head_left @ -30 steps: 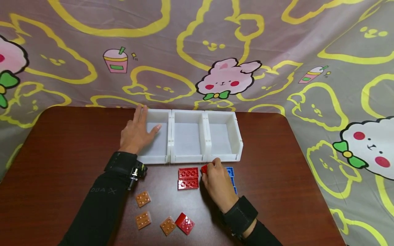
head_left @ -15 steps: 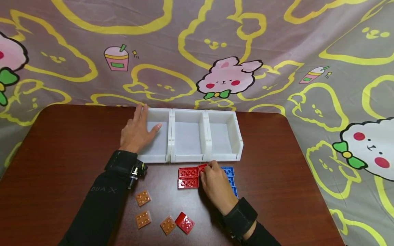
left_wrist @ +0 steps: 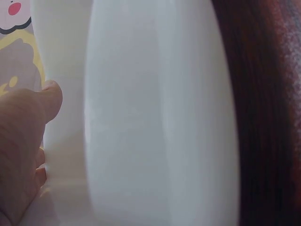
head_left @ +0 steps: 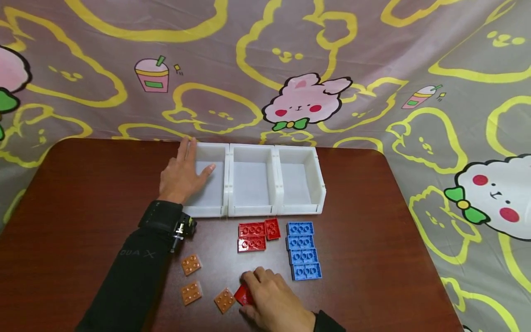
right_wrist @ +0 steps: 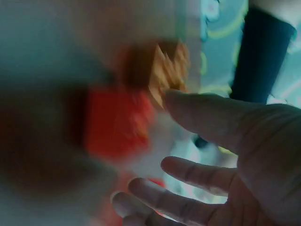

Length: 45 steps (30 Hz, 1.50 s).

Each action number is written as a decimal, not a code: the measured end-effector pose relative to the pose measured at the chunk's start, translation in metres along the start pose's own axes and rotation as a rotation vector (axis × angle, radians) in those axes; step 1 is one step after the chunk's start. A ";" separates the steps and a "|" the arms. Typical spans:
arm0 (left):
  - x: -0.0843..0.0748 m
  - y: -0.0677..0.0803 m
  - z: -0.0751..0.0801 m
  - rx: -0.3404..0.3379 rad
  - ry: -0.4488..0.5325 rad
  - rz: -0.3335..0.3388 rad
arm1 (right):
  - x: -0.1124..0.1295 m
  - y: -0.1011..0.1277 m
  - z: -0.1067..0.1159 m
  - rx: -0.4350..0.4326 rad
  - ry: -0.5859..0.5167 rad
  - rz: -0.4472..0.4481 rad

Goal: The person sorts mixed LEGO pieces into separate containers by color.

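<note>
The right hand (head_left: 274, 300) has let go of the small red brick (head_left: 272, 229) at the red pair's (head_left: 251, 236) three o'clock. Fingers spread, it reaches the last loose red brick (head_left: 242, 295), six o'clock. The left hand (head_left: 178, 180) rests unclenched.

reddish-brown table (head_left: 365, 221), patterned cloth backdrop (head_left: 232, 64) behind it, printed pink rabbit (head_left: 304, 102), printed drink cups (head_left: 152, 77)

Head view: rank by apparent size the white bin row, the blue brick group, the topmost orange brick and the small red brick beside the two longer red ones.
1. White bin row
2. Blue brick group
3. Topmost orange brick and small red brick: too alike to rank.
</note>
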State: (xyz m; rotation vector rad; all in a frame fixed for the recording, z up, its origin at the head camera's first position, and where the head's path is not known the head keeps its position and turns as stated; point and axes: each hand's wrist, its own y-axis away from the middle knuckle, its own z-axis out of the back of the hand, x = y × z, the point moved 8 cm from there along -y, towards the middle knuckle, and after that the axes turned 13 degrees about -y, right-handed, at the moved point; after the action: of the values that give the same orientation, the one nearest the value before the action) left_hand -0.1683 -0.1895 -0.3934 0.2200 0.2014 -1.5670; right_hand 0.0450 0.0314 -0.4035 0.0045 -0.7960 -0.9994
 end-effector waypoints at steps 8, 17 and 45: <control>0.002 0.004 -0.004 0.018 0.009 0.013 | -0.004 0.003 0.000 -0.096 -0.051 0.002; 0.002 0.002 -0.003 0.035 0.006 0.017 | -0.030 0.017 0.057 -0.439 -0.153 -0.100; 0.001 0.001 -0.002 0.041 -0.007 0.018 | -0.026 0.001 0.045 -0.666 0.380 -0.172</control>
State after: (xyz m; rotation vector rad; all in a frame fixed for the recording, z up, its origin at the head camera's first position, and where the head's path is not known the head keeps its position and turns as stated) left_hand -0.1677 -0.1902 -0.3954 0.2475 0.1617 -1.5550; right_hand 0.0113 0.0674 -0.3857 -0.3060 -0.0930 -1.3405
